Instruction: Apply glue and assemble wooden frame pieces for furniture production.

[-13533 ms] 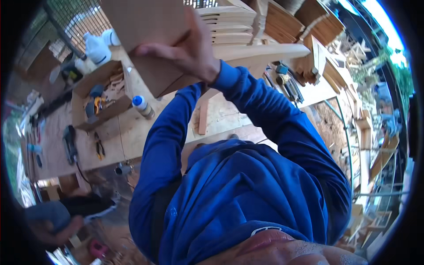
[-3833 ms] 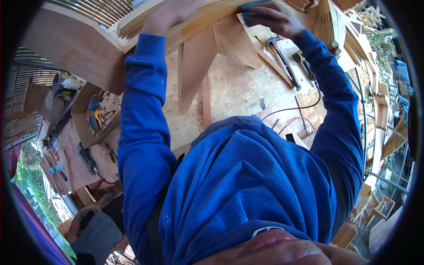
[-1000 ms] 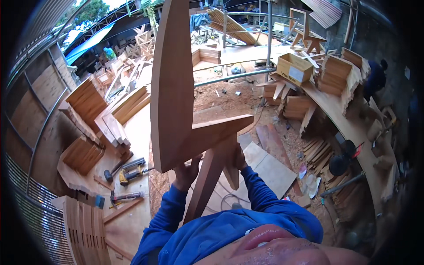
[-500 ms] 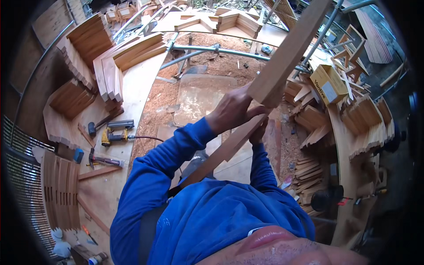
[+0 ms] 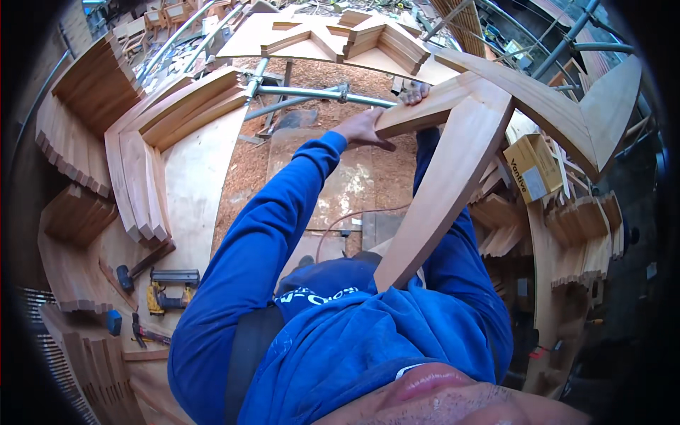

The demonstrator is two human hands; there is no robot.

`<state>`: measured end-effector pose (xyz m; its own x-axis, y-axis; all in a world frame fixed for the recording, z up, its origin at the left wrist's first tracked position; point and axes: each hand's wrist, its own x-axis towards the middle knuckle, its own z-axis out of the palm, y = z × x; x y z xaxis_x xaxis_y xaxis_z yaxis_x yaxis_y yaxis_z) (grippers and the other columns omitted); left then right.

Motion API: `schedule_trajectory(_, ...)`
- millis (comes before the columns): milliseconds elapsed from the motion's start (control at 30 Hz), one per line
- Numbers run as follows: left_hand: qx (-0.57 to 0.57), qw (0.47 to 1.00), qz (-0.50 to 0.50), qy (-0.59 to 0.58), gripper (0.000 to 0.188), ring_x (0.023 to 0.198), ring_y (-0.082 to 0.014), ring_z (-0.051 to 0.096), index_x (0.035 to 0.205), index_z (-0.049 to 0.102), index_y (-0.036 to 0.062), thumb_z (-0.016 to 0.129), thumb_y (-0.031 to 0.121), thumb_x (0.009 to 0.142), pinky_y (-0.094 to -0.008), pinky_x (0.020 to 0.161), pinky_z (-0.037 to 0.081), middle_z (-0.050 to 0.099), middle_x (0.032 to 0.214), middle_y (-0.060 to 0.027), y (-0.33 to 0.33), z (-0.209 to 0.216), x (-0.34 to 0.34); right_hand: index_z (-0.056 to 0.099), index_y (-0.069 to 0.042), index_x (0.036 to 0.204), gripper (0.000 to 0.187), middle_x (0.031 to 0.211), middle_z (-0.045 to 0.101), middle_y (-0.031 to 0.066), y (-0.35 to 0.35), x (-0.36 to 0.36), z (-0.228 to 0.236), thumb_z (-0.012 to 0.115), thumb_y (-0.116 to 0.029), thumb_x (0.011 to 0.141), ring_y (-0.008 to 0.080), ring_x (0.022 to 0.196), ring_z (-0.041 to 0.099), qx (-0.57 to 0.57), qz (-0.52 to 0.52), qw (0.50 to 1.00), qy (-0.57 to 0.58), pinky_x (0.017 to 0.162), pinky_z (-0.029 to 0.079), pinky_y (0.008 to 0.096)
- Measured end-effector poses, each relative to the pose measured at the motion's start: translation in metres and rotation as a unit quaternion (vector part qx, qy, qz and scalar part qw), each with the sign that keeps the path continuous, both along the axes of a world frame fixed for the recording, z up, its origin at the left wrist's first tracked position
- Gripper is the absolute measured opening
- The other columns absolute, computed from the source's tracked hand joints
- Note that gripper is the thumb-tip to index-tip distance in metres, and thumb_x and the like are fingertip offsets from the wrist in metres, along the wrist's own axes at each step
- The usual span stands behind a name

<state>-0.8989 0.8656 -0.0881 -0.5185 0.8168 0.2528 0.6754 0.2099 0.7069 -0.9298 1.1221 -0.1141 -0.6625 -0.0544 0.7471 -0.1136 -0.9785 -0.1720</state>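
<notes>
Head view: your left hand (image 5: 363,130) holds the squared end of the wooden frame (image 5: 457,166), one digit reaching beneath it. Your right hand (image 5: 414,93) comes up behind the same member, its grip curled over the far edge. The frame is held in the air over the debris-strewn floor (image 5: 248,163), one leg slanting down to your chest, its joined arms spreading past you to the right. On the left counter (image 5: 195,177), a nail gun (image 5: 157,300), a mallet (image 5: 125,278) and a claw hammer (image 5: 148,334) lie near one another; angled pieces (image 5: 131,173) stand stacked toward its far end. Beyond the pipe rail (image 5: 304,93), chevron-shaped pieces (image 5: 391,46) rest on the far counter (image 5: 243,37). A cardboard box (image 5: 530,166) sits by the right counter's (image 5: 546,273) far end.
</notes>
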Motion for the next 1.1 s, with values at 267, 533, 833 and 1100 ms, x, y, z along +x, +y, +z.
schedule_trajectory(267,0.028,0.956,0.281,0.074,0.062,0.100,-0.0434,0.066,0.107,0.052,0.0029,0.087,0.034,0.066,-0.0498,0.083,0.056,0.066,0.105,-0.0248,-0.033,-0.022,-0.116,0.042,-0.001,0.149,0.089,0.141,0.056,0.0191,-0.038,0.105,0.162,0.040,-0.074,0.098,0.0313,0.134,0.053,0.258,-0.294,0.840,-0.376,0.113,0.043,0.0435)
schedule_trajectory(533,-0.002,0.936,0.325,0.135,0.059,0.085,-0.0406,0.069,0.105,0.056,0.0045,0.085,0.039,0.067,-0.0500,0.074,0.056,0.068,0.090,-0.0182,-0.020,-0.122,-0.152,0.049,0.002,0.144,0.077,0.129,0.065,0.0126,0.015,0.050,-0.032,0.087,-0.015,0.080,0.0205,0.114,0.063,0.488,-0.491,0.598,-0.405,0.098,0.052,0.0342)
schedule_trajectory(833,-0.142,0.954,0.261,0.026,0.072,0.082,-0.0373,0.073,0.109,0.064,0.0023,0.090,0.051,0.063,-0.0462,0.070,0.058,0.072,0.090,-0.0205,-0.010,-0.071,-0.242,0.059,0.004,0.136,0.066,0.120,0.070,0.0113,0.092,-0.100,-0.044,0.085,-0.011,0.077,0.0177,0.105,0.066,0.495,-0.384,0.638,-0.447,0.093,0.054,0.0322)
schedule_trajectory(1100,-0.076,0.981,0.178,-0.028,0.065,0.086,-0.0390,0.072,0.121,0.064,0.0015,0.087,0.036,0.070,-0.0421,0.075,0.058,0.072,0.094,-0.0221,0.078,-0.010,-0.412,0.059,0.006,0.132,0.057,0.112,0.070,0.0112,0.217,-0.303,0.019,0.079,-0.017,0.083,0.0144,0.094,0.067,0.621,-0.328,0.589,-0.400,0.085,0.055,0.0287)
